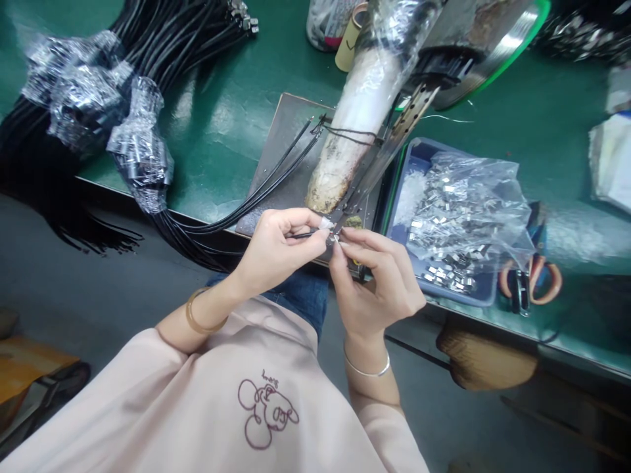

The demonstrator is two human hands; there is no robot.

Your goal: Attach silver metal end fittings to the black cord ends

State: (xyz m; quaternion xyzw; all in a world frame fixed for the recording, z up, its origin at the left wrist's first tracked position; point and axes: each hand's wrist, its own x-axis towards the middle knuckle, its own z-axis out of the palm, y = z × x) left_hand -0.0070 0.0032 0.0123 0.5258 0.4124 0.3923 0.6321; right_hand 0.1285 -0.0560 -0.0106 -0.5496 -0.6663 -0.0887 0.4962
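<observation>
The left hand (273, 248) pinches a black cable (304, 234) close to its end, fingertips over the front part of a gray board (292, 113). The right hand (380, 270) meets it there, thumb and forefinger nearly closed on a tiny metal piece (336, 238). A wrapped tool (355, 105) slants down just beyond, leaving little room ahead. Rightward, a blue tray (419, 154) sits near the table's front edge, scissors (536, 268) beside it. Green table (221, 157) separates board from wrapped bundles (142, 141).
</observation>
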